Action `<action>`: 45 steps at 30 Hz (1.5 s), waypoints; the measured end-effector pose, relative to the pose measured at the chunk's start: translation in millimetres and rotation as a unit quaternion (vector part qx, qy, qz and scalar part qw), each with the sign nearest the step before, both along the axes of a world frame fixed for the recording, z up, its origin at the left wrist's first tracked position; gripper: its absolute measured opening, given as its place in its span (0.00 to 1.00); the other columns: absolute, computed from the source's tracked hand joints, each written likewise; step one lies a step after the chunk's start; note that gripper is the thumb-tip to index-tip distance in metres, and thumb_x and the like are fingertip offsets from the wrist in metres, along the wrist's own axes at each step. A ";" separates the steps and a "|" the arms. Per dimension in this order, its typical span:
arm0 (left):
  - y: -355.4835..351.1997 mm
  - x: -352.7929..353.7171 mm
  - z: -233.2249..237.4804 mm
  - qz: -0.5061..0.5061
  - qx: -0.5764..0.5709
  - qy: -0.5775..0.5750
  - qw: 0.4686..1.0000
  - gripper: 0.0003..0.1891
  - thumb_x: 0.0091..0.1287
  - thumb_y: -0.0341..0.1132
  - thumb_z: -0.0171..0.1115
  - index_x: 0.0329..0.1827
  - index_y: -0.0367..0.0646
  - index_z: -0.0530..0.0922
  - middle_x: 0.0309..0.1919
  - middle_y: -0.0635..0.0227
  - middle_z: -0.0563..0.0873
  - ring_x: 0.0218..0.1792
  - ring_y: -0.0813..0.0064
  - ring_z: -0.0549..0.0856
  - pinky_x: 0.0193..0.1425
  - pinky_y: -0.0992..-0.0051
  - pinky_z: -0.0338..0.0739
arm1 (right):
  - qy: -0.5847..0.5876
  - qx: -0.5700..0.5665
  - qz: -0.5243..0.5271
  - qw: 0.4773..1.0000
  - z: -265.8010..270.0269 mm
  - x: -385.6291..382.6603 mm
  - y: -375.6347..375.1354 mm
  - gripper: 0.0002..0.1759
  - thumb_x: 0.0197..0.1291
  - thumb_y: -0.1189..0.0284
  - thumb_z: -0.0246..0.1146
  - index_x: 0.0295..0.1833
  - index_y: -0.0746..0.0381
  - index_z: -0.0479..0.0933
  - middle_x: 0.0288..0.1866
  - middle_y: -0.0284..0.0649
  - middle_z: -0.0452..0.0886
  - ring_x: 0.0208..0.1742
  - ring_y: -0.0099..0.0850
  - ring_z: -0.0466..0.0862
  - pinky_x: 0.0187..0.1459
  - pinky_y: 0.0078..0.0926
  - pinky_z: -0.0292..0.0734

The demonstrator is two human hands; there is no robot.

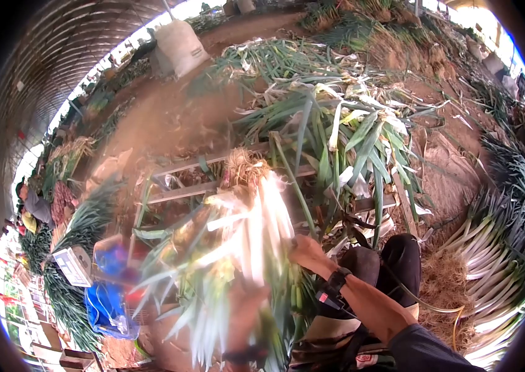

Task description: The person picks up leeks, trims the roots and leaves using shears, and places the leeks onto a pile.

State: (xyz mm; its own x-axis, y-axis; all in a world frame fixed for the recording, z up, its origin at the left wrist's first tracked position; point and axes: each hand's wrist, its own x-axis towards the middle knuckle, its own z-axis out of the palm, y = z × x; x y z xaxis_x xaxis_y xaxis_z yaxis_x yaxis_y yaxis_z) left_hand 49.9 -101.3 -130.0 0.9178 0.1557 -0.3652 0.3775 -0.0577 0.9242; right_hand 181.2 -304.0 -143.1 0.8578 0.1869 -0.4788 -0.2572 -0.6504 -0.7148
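A bundle of long green onions (261,226) stands in front of me, its roots up and its green leaves hanging toward my lap. My left hand (247,313) is smeared by motion among those leaves, and its fingers cannot be made out. At the right edge of the white stalks is my right hand (307,253), its fingers curled closed. What it grips, if anything, is hidden. A dark watch (336,280) is on the right wrist. Past the bundle, a low frame (185,193) lies on the ground, and loose leaves and stripped skins (355,142) are heaped over its right part.
Rows of green onions (491,260) lie at my right, roots toward me. A thin hose (429,307) runs beside my knee. To the left are a blue bag (106,310) and a white box (73,266). A large white sack (182,48) stands farther back. Other people (38,204) are at far left.
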 end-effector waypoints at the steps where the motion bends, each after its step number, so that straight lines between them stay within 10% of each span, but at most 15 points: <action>1: 3.1 0.6 -5.2 -0.007 0.007 -0.008 1.000 0.37 0.60 0.27 0.75 0.72 0.35 0.66 0.53 0.55 0.85 0.53 0.60 0.86 0.60 0.66 0.83 | 0.016 0.003 -0.003 1.000 1.4 -0.5 -0.3 0.20 0.62 0.70 0.64 0.57 0.66 0.77 0.40 0.49 0.85 0.44 0.40 0.87 0.45 0.37 0.83; 12: 14.2 -7.5 -18.3 -0.015 -0.060 -0.048 0.997 0.33 0.63 0.26 0.73 0.70 0.31 0.68 0.50 0.52 0.86 0.46 0.63 0.88 0.46 0.73 0.87 | -0.010 0.281 -0.053 0.958 -63.5 -4.4 -2.1 0.17 0.56 0.69 0.73 0.47 0.64 0.78 0.38 0.37 0.83 0.37 0.28 0.84 0.35 0.25 0.77; 17: 6.2 -4.0 20.9 -0.054 0.028 -0.024 0.998 0.31 0.72 0.37 0.67 0.73 0.32 0.66 0.58 0.49 0.83 0.53 0.59 0.87 0.54 0.65 0.85 | -0.012 0.382 -0.067 0.922 26.3 -28.9 -11.7 0.08 0.62 0.70 0.67 0.39 0.64 0.81 0.29 0.33 0.79 0.32 0.20 0.79 0.29 0.21 0.69; 21: 8.0 -11.8 -18.9 0.055 -0.043 -0.031 0.997 0.28 0.57 0.21 0.71 0.62 0.31 0.75 0.34 0.67 0.86 0.33 0.75 0.85 0.35 0.75 0.82 | 0.110 0.479 -0.126 0.862 26.6 -29.9 -6.5 0.08 0.64 0.72 0.66 0.42 0.67 0.81 0.29 0.39 0.82 0.26 0.28 0.82 0.27 0.28 0.75; 23: -3.9 -5.6 9.2 0.009 0.046 0.137 0.990 0.36 0.69 0.53 0.52 0.76 0.40 0.61 0.64 0.57 0.71 0.61 0.59 0.74 0.63 0.59 0.71 | 0.168 0.535 -0.112 0.821 23.9 -28.2 -12.8 0.11 0.66 0.71 0.66 0.45 0.70 0.81 0.34 0.45 0.85 0.26 0.32 0.83 0.29 0.32 0.79; 25: -6.5 -5.5 10.2 0.013 0.044 0.139 0.989 0.37 0.69 0.53 0.52 0.76 0.40 0.61 0.63 0.57 0.71 0.60 0.59 0.74 0.62 0.59 0.71 | 0.170 0.527 -0.160 0.817 27.0 -27.6 -8.4 0.11 0.65 0.72 0.66 0.46 0.70 0.82 0.35 0.44 0.86 0.27 0.32 0.83 0.28 0.32 0.80; 27: 0.7 -6.7 -13.9 0.065 -0.047 -0.028 0.996 0.29 0.57 0.23 0.72 0.63 0.31 0.75 0.32 0.67 0.86 0.30 0.75 0.85 0.34 0.75 0.82 | 0.116 0.487 -0.172 0.848 18.5 -25.4 -7.5 0.10 0.64 0.73 0.66 0.45 0.69 0.82 0.36 0.42 0.86 0.29 0.31 0.83 0.29 0.31 0.79; 33: 1.3 -5.8 -4.2 0.032 -0.016 -0.025 0.999 0.51 0.56 0.23 0.73 0.82 0.34 0.51 0.32 0.68 0.85 0.30 0.76 0.84 0.34 0.76 0.82 | -0.099 0.349 -0.159 0.918 -76.2 -2.7 -7.9 0.15 0.61 0.65 0.68 0.35 0.68 0.81 0.28 0.34 0.80 0.29 0.24 0.78 0.30 0.27 0.72; 36: 0.6 -4.7 23.5 -0.060 0.092 0.006 0.994 0.35 0.65 0.44 0.71 0.72 0.37 0.71 0.58 0.53 0.85 0.54 0.64 0.86 0.58 0.65 0.82 | 0.012 0.350 -0.129 0.928 -42.9 1.1 -2.0 0.14 0.60 0.66 0.68 0.38 0.69 0.81 0.30 0.34 0.80 0.30 0.25 0.78 0.31 0.27 0.72; 37: -8.4 -6.5 26.5 -0.005 0.100 -0.059 0.993 0.30 0.59 0.30 0.74 0.66 0.36 0.76 0.42 0.63 0.90 0.39 0.75 0.88 0.45 0.74 0.84 | 0.041 0.375 -0.150 0.914 -44.2 -0.8 2.3 0.10 0.62 0.73 0.66 0.43 0.69 0.84 0.33 0.34 0.83 0.34 0.22 0.82 0.36 0.24 0.76; 45: 1.8 -5.0 -65.8 -0.012 -0.023 -0.098 0.995 0.35 0.60 0.29 0.73 0.71 0.36 0.69 0.49 0.62 0.85 0.46 0.70 0.85 0.49 0.74 0.83 | 0.122 0.461 -0.110 0.872 8.6 -13.1 -0.7 0.19 0.59 0.70 0.73 0.52 0.71 0.83 0.48 0.47 0.87 0.47 0.32 0.85 0.53 0.31 0.77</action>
